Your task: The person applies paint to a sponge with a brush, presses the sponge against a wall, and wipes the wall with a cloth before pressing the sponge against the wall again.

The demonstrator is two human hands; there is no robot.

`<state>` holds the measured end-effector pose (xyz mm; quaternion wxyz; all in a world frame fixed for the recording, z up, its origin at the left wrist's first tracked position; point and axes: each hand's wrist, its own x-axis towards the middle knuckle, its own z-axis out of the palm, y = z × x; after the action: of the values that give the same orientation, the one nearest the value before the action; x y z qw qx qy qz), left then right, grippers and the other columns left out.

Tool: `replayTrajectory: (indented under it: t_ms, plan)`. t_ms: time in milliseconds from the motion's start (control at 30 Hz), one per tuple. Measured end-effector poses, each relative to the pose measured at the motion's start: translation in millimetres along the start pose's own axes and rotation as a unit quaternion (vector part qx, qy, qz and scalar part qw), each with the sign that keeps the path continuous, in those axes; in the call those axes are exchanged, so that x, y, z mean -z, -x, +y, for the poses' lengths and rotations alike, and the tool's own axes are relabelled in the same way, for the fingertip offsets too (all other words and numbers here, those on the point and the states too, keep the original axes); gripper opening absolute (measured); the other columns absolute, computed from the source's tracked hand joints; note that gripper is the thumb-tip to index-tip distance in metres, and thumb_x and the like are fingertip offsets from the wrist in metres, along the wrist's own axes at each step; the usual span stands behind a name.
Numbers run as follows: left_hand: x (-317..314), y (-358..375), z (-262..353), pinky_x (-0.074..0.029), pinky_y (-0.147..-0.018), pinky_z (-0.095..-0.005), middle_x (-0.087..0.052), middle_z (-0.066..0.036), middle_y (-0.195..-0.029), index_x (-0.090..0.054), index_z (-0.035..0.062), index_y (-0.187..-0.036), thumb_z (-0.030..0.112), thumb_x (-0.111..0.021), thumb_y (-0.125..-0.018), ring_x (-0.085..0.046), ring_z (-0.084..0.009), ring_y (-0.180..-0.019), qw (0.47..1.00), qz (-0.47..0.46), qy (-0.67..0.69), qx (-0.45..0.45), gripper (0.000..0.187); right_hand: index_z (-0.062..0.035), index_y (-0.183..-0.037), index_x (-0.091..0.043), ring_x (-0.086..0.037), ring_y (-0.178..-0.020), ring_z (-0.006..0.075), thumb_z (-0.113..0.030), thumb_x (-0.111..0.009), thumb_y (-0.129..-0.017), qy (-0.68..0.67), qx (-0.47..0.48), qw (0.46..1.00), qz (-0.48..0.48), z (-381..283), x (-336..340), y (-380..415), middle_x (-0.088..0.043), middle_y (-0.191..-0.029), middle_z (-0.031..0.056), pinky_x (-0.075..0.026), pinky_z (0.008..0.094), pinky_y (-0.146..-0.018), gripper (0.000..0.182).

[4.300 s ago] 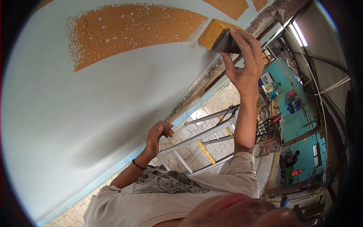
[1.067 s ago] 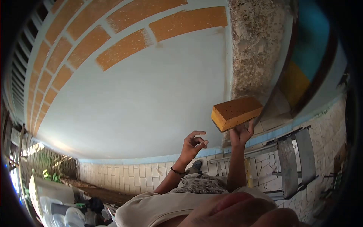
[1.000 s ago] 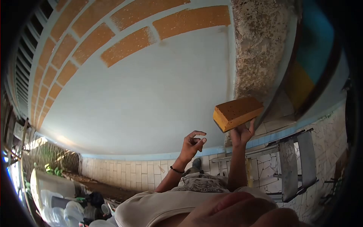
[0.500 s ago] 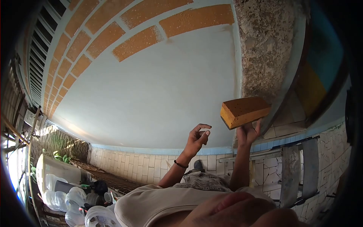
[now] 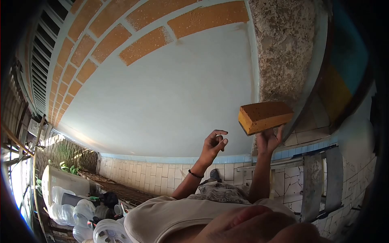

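Observation:
My right hand (image 5: 269, 141) holds an orange-brown sponge block (image 5: 265, 115) up from below, close to the rough plaster strip of the wall. The sponge is brick-shaped, with a darker top face and small holes. A thin dark edge shows along its underside, and part of my fingers is hidden behind it. My left hand (image 5: 214, 143) is raised to the left of the sponge with loosely bent fingers apart, holding nothing. In front of both hands stands the pale grey-blue wall (image 5: 170, 93), with orange brick shapes (image 5: 208, 18) across its upper part.
A rough bare plaster strip (image 5: 285, 52) borders the painted wall on the right. A wooden ladder-like frame (image 5: 312, 190) stands at lower right on the tiled floor (image 5: 139, 176). Clear plastic containers (image 5: 83, 212) and a pale bin (image 5: 67, 182) crowd the lower left.
The sponge and my right hand have shifted slightly right. My left hand has risen a little, its fingers still loosely bent. A pale blur now appears at the far right.

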<state>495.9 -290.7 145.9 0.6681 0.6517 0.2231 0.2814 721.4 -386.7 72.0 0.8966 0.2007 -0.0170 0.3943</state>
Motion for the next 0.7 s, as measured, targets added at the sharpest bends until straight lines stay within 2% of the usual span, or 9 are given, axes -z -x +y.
replayTrajectory:
  t_ms: [200,300,367,467,500,533,567,633,700]
  plan:
    - [8.2,-5.4,-4.5,-0.043,-0.064,-0.0224,-0.046,0.007,-0.068,-0.062,0.0059,-0.123,0.011,-0.068,-0.1,-0.048,-0.0044,-0.067,1.0,0.009,0.021,-0.014,0.025,-0.0073,-0.152,-0.043,-0.043,-0.141,0.0261,-0.034,-0.076,-0.092,0.051,0.033,0.998,0.004,2.4,0.9,3.0,-0.051,-0.15,0.0145,-0.028,0.0497,-0.121,0.074]
    - [21.2,-6.9,6.5,-0.044,-0.066,-0.023,-0.049,0.006,-0.071,-0.062,0.0045,-0.123,0.008,-0.068,-0.099,-0.051,-0.0055,-0.069,0.997,0.025,0.04,-0.059,0.025,-0.0068,-0.15,-0.045,-0.045,-0.14,0.0256,-0.03,-0.077,-0.091,0.15,0.097,0.984,-0.018,10.9,-1.6,7.5,-0.052,-0.149,0.0132,-0.031,0.0496,-0.12,0.071]
    - [42.1,-6.7,31.7,-0.047,-0.071,-0.0243,-0.052,0.003,-0.077,-0.064,0.002,-0.121,0.001,-0.07,-0.095,-0.052,-0.0066,-0.073,0.987,0.079,-0.03,-0.134,0.027,-0.0046,-0.148,-0.048,-0.049,-0.137,0.0268,-0.026,-0.077,-0.09,0.239,0.144,0.959,-0.057,22.9,-15.7,12.5,-0.052,-0.147,0.014,-0.036,0.049,-0.117,0.069]
    - [80.5,0.3,98.7,-0.048,-0.079,-0.0297,-0.06,-0.004,-0.079,-0.064,-0.0019,-0.119,0.011,-0.086,-0.074,-0.058,-0.0148,-0.078,0.903,0.124,-0.24,-0.334,0.052,0.0,-0.143,-0.051,-0.057,-0.126,0.0299,-0.021,-0.079,-0.084,0.554,0.195,0.794,-0.154,44.6,-43.1,17.2,-0.057,-0.14,0.016,-0.046,0.0466,-0.108,0.068]
    - [91.0,0.4,121.1,-0.049,-0.079,-0.0326,-0.063,-0.006,-0.081,-0.066,0.0001,-0.117,0.021,-0.092,-0.069,-0.06,-0.0188,-0.079,0.859,0.117,-0.283,-0.41,0.059,0.0017,-0.14,-0.053,-0.06,-0.123,0.0304,-0.019,-0.08,-0.081,0.604,0.204,0.747,-0.189,60.1,-57.8,20.7,-0.058,-0.137,0.017,-0.048,0.0458,-0.105,0.068]
    - [95.1,5.7,144.2,-0.05,-0.081,-0.0364,-0.066,-0.007,-0.09,-0.067,0.0034,-0.115,0.033,-0.096,-0.065,-0.062,-0.0227,-0.084,0.83,0.113,-0.322,-0.441,0.065,0.0034,-0.138,-0.055,-0.062,-0.119,0.0309,-0.017,-0.081,-0.078,0.652,0.211,0.694,-0.222,82.2,-74.9,24.7,-0.06,-0.134,0.0179,-0.05,0.0449,-0.101,0.068]
    - [105.3,6.8,160.3,-0.051,-0.082,-0.0384,-0.068,-0.008,-0.103,-0.07,0.0081,-0.115,0.048,-0.096,-0.06,-0.063,-0.0257,-0.094,0.768,0.09,-0.402,-0.49,0.073,0.0052,-0.135,-0.056,-0.064,-0.115,0.0314,-0.015,-0.082,-0.075,0.696,0.216,0.637,-0.253,104.7,-90.2,27.6,-0.062,-0.131,0.0188,-0.052,0.044,-0.098,0.068]
    - [107.1,11.6,193.9,-0.051,-0.083,-0.0396,-0.068,-0.005,-0.115,-0.073,0.0159,-0.117,0.052,-0.089,-0.067,-0.062,-0.0274,-0.103,0.699,0.024,-0.474,-0.536,0.064,0.005,-0.129,-0.061,-0.066,-0.111,0.0321,-0.01,-0.083,-0.067,0.764,0.256,0.47,-0.36,143.8,-115.3,24.2,-0.065,-0.122,0.0179,-0.053,0.044,-0.095,0.067]
    - [124.7,10.5,207.1,-0.051,-0.087,-0.0429,-0.071,-0.007,-0.118,-0.072,0.0197,-0.116,0.062,-0.086,-0.066,-0.062,-0.0296,-0.107,0.637,-0.049,-0.53,-0.557,0.066,0.0036,-0.124,-0.065,-0.067,-0.109,0.0335,-0.006,-0.083,-0.062,0.791,0.256,0.415,-0.369,184.0,-115.7,28.7,-0.066,-0.12,0.019,-0.055,0.0438,-0.092,0.064]
